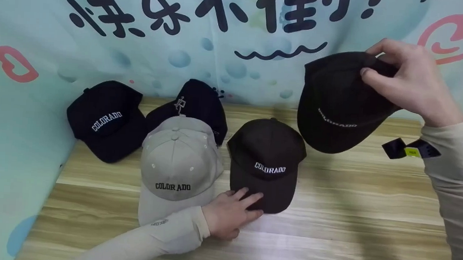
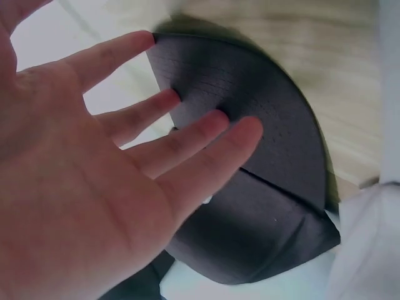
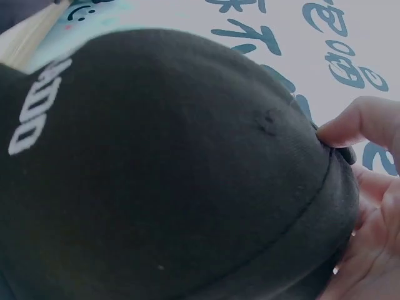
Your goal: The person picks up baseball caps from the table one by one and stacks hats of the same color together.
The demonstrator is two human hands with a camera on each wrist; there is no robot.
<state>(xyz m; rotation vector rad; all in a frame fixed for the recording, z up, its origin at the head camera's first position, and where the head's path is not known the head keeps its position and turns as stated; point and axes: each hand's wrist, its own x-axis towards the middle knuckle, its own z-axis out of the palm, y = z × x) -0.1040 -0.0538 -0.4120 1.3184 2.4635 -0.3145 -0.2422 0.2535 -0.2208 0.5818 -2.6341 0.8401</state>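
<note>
My right hand (image 1: 401,80) holds a dark cap (image 1: 336,107) lettered COLORADO up in the air at the right, fingers and thumb pinching its back edge. The right wrist view is filled by that dark cap (image 3: 156,181), with my fingertips (image 3: 350,125) on its rim. My left hand (image 1: 233,214) lies flat with straight fingers on the brim of a dark brown COLORADO cap (image 1: 267,161) on the wooden table (image 1: 349,213). In the left wrist view the open palm (image 2: 94,187) hovers over that brim (image 2: 250,125).
A beige COLORADO cap (image 1: 177,166) lies just left of my left hand. Two black caps (image 1: 107,118) (image 1: 195,103) sit behind it near the printed backdrop (image 1: 227,47). A black tag (image 1: 408,149) hangs at my right sleeve.
</note>
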